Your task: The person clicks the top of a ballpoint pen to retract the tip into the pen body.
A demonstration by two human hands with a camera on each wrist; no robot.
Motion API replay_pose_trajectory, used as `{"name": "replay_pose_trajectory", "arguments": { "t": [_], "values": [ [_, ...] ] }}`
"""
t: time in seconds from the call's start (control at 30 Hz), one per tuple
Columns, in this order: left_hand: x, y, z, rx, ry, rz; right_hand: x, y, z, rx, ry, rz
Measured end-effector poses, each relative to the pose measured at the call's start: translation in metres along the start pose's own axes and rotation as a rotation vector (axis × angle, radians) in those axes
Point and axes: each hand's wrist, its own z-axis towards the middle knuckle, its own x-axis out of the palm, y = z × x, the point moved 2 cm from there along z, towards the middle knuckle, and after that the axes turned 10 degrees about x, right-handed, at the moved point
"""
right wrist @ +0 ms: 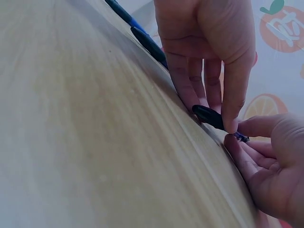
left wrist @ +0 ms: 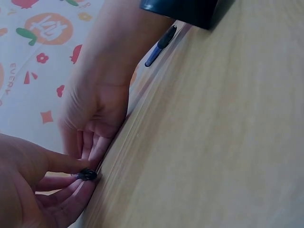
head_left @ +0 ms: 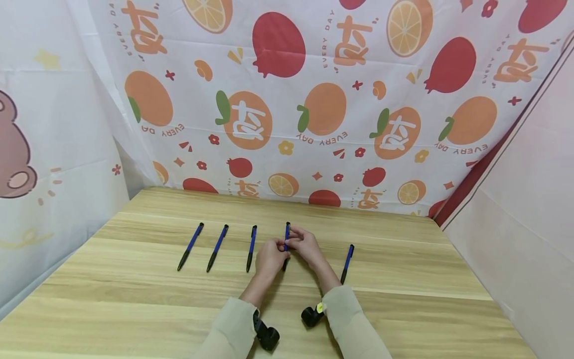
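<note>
Both hands meet at one blue pen with a black grip [head_left: 287, 231], fourth from the left in a row on the table. My left hand [head_left: 270, 259] pinches it near the black lower part, between thumb and fingers. Higher up, my right hand [head_left: 306, 246] pinches the blue barrel. In the right wrist view the pen's dark end [right wrist: 209, 117] pokes out from the left hand's fingers, close above the wood. Left of the hands lie three similar pens, the nearest pen [head_left: 252, 248] beside the left hand. Another pen [head_left: 348, 262] lies right of the right forearm, its lower end hidden by the sleeve.
The wooden table [head_left: 148, 309] runs back to a fruit-patterned cloth [head_left: 287, 164]. Two more pens, a far-left pen [head_left: 190, 247] and its neighbour pen [head_left: 217, 248], slant on the wood. Black wrist cameras [head_left: 268, 339] hang beside both cuffs.
</note>
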Motion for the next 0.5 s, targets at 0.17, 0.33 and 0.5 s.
{"name": "replay_pose_trajectory", "arguments": {
  "t": [0.17, 0.33, 0.5],
  "values": [
    [0.0, -0.001, -0.001, 0.018, 0.01, 0.046, -0.001, -0.013, 0.011, -0.018, -0.052, -0.083],
    [0.0, -0.001, -0.001, 0.029, 0.008, 0.05, 0.0, -0.017, 0.014, -0.032, -0.102, -0.179],
    [0.0, 0.0, -0.002, 0.03, 0.004, 0.053, 0.0, -0.016, 0.012, -0.037, -0.108, -0.221]
  ]
}}
